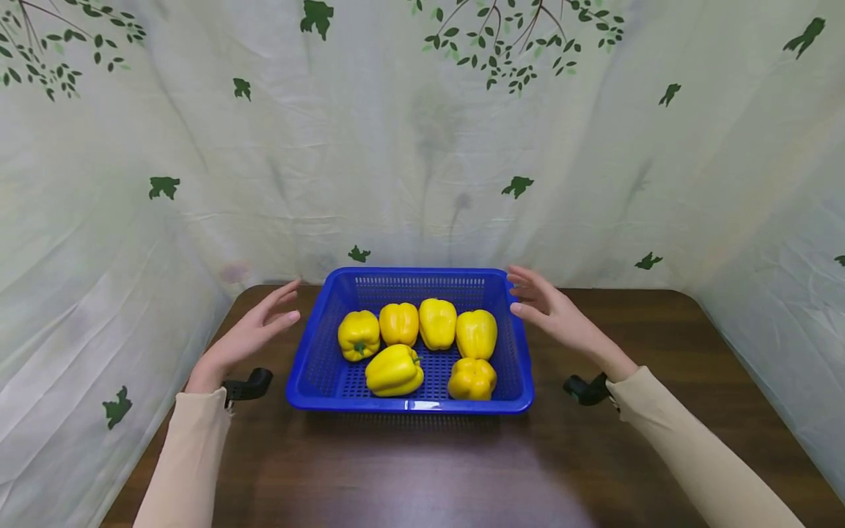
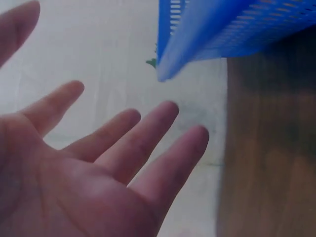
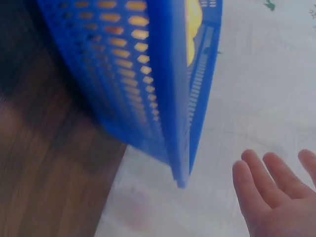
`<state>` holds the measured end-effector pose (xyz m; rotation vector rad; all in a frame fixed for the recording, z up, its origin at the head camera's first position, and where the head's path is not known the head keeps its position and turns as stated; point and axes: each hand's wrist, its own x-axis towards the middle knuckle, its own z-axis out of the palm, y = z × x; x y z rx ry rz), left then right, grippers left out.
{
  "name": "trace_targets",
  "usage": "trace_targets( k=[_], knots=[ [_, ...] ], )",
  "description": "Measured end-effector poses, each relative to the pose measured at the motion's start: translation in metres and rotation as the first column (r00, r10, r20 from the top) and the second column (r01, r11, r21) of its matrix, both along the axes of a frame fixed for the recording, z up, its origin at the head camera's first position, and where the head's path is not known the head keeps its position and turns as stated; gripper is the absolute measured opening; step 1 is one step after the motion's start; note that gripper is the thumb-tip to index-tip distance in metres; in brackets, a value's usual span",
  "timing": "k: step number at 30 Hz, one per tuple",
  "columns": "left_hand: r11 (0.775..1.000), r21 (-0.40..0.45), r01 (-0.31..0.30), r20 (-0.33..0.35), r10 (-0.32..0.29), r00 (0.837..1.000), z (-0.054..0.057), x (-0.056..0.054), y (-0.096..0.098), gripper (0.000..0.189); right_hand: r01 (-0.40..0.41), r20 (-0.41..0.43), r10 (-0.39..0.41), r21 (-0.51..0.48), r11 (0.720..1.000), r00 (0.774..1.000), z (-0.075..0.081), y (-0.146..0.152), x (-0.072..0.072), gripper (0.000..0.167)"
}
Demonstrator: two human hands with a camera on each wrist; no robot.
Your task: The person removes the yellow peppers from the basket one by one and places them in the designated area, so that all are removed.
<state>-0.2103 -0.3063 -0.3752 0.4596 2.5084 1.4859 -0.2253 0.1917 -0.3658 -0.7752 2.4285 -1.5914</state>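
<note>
A blue perforated plastic basket (image 1: 409, 405) sits on the table and holds several yellow bell peppers (image 1: 438, 323). One bell pepper (image 1: 394, 371) lies on its side at the front left of the basket. My left hand (image 1: 254, 326) hovers left of the basket, fingers spread and holding nothing; the left wrist view shows its bare palm and the basket's rim (image 2: 173, 61) apart from the fingertips. On the other side, my right hand (image 1: 548, 308) is close by the basket's right rim, fingers relaxed. In the right wrist view a gap shows between those fingers and the basket wall (image 3: 113, 64).
The dark brown wooden table (image 1: 409, 469) stretches in front of the basket and to both sides. Behind it and along the sides hangs a pale cloth (image 1: 396, 147) printed with green leaves. Black devices (image 1: 249, 384) are strapped to both wrists.
</note>
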Motion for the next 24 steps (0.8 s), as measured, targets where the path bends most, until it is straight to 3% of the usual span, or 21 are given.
trace_targets(
  k=[8, 16, 24],
  knots=[
    [0.992, 0.116, 0.047, 0.07, -0.056, 0.996, -0.022, -0.005, -0.008, 0.064, -0.075, 0.09, 0.08, -0.058, 0.995, 0.993, 0.002, -0.015, -0.003, 0.059],
    [0.976, 0.191, 0.101, 0.148, -0.13, 0.98, -0.04, -0.014, -0.004, 0.062, -0.131, 0.177, 0.141, -0.07, 0.989, 0.974, 0.002, -0.034, -0.009, 0.057],
    [0.956, 0.278, 0.095, 0.227, -0.162, 0.96, -0.052, -0.019, 0.007, 0.063, -0.214, 0.241, 0.219, -0.045, 0.976, 0.946, -0.009, -0.046, -0.014, 0.061]
  ],
)
